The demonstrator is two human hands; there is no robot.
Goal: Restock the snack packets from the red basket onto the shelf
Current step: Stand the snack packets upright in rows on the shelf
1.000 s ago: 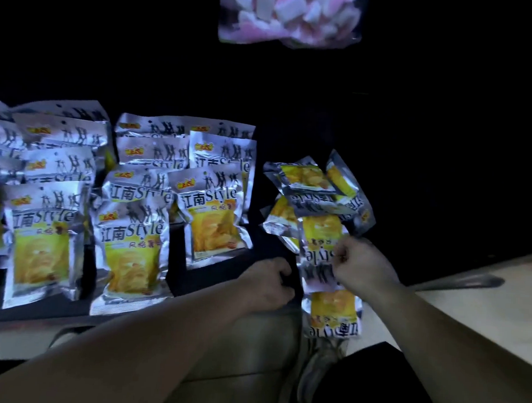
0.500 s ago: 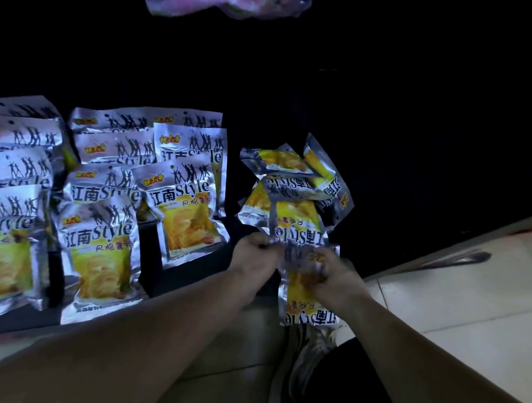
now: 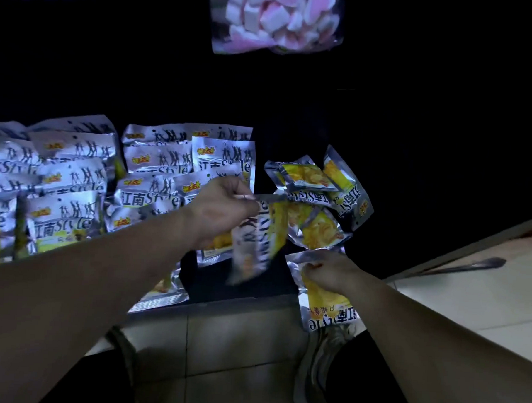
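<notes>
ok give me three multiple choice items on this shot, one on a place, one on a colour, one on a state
1. Where is the clear bag of pink and white marshmallows?
A. above the shelf packets
B. on the floor
C. in the right hand

2. What colour is the picture panel on the silver foil snack packets?
A. green
B. yellow
C. blue

3. What is the left hand doing?
A. resting empty
B. pinching a silver foil packet by its top edge
C. holding a basket

Answers: 1 A, it hangs at the top of the view; 2 B, yellow panels show on the packets; 3 B, the grip is closed on the packet's edge.
</notes>
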